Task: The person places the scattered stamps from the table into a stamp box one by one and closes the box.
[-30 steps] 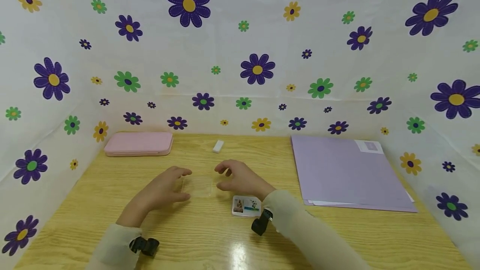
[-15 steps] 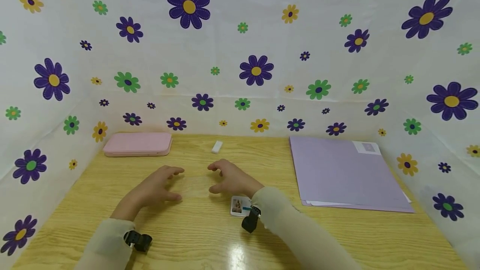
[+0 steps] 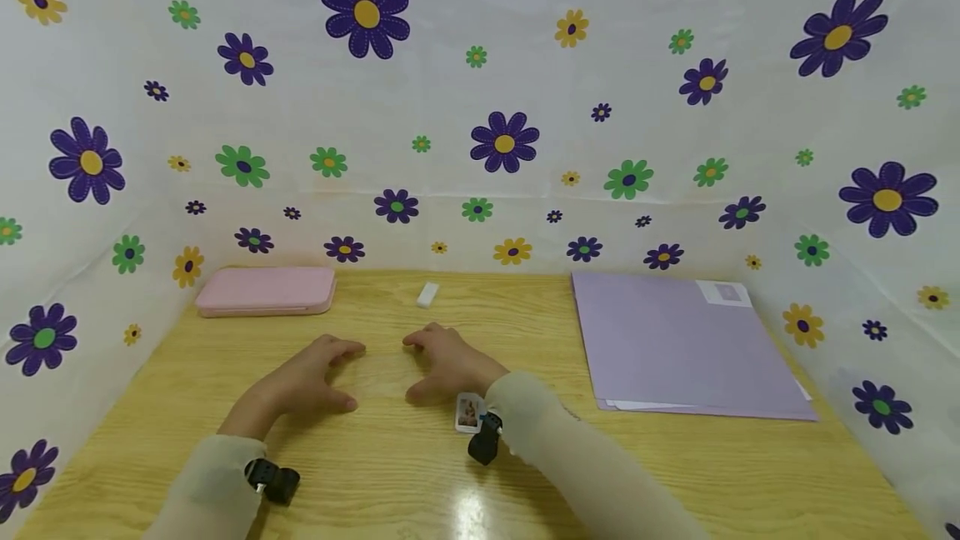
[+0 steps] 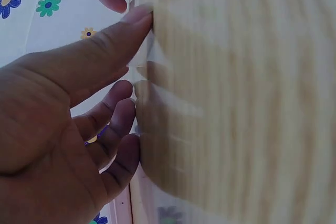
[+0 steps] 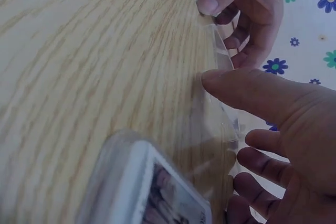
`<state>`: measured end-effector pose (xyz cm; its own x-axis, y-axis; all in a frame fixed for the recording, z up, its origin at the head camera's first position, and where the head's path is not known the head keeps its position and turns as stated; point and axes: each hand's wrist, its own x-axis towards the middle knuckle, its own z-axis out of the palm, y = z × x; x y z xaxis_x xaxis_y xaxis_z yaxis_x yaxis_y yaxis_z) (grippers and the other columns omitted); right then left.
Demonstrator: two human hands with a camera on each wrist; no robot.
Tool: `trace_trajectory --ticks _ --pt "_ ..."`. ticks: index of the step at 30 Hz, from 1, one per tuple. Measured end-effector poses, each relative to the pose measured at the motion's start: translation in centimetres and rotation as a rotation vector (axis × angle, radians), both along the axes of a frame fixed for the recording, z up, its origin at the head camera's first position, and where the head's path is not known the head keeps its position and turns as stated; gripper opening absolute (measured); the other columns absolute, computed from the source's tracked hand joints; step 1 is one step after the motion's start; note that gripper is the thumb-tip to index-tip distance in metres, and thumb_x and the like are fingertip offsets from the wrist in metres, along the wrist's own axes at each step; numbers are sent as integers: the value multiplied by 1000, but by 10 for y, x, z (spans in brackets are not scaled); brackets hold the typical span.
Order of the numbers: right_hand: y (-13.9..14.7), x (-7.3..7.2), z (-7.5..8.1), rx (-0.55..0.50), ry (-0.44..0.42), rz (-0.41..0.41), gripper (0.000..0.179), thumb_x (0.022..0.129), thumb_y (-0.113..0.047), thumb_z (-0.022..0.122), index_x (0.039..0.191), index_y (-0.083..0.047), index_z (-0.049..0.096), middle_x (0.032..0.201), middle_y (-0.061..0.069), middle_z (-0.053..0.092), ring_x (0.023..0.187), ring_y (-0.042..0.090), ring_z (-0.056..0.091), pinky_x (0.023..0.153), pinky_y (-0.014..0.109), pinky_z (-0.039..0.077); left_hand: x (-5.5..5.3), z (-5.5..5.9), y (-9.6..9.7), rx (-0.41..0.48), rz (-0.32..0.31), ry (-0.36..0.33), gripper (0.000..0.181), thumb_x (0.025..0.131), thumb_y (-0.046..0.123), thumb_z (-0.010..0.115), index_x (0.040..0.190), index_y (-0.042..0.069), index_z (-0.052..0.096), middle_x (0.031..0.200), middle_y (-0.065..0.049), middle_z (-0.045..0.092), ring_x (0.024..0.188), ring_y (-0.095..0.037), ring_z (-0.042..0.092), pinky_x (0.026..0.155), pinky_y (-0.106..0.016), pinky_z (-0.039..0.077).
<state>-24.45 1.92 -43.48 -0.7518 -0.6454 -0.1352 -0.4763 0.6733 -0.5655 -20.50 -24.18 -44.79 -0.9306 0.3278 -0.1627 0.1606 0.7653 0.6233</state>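
A thin clear plastic box or lid [image 3: 381, 375] lies flat on the table between the two hands, faint in the head view; its upright edge [image 5: 223, 106] shows in the right wrist view. My left hand [image 3: 311, 377] is at its left side, thumb and fingers spread apart and gently bent. From the other side, my right hand [image 3: 450, 363] faces it with the thumb apart from the fingers, fingertips right at the clear edge. Neither hand grips it. Under the right wrist sits a small clear case [image 3: 469, 413] with a printed picture on top, partly hidden by the sleeve.
A pink zipped case [image 3: 266, 290] stands at the back left, and a white eraser-like block [image 3: 427, 295] at the back middle. Purple folders [image 3: 682, 348] with papers lie on the right. Flower-printed cloth [image 3: 442, 90] encloses the wooden table [image 3: 360, 473] behind and at the sides.
My right hand has moved left, and its wrist now covers more of the picture case. The left hand has shifted slightly left. The whole head view has drifted a little.
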Motion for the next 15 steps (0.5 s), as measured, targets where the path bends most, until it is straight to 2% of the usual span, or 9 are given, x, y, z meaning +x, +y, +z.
trace_trajectory --ticks 6,15 --pt "-5 2 1 66 71 39 66 78 -33 85 135 -13 59 122 2 52 108 22 46 92 31 43 0 0 0 -7 -33 37 73 75 29 87 138 11 55 129 -10 52 124 -33 47 106 -56 33" --pt "-8 2 1 65 66 32 57 78 -32 85 128 -14 64 118 2 52 107 22 47 90 32 43 -2 1 0 6 -53 29 70 74 29 87 135 12 57 130 -10 52 124 -33 47 106 -57 32"
